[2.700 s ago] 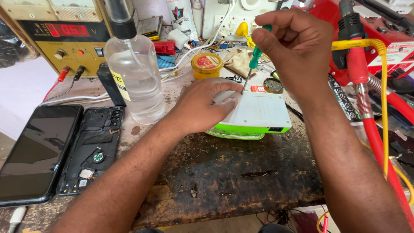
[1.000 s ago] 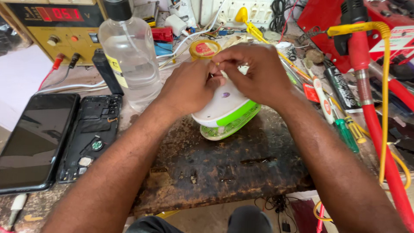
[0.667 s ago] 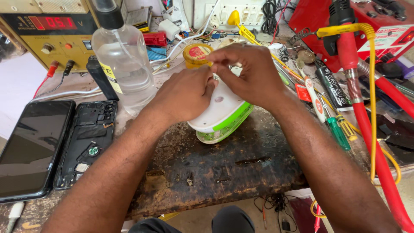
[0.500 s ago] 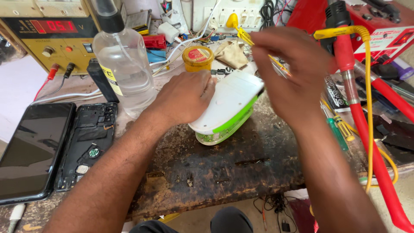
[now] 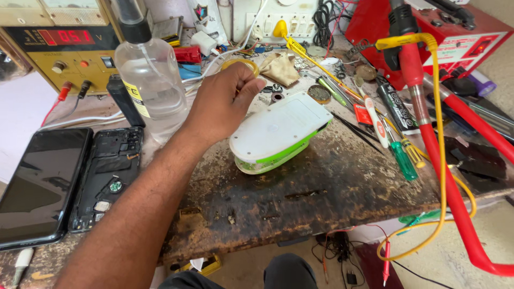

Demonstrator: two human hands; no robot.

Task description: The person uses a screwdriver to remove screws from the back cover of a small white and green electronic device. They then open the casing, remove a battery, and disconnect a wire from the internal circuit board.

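Note:
A white device with a green underside lies tilted on the worn workbench. My left hand is at its upper left edge, fingers curled back toward a yellow tape roll. Whether the fingers pinch anything is hidden. My right hand is out of view.
A clear bottle with a black cap stands left of the hand, and a power supply sits behind it. A black phone and an opened phone body lie at left. Screwdrivers, a red hose and a red machine crowd the right.
My right hand has left the device and gone out of view. My left hand has come off the top of the device and reached toward the tape roll. The device stays tilted.

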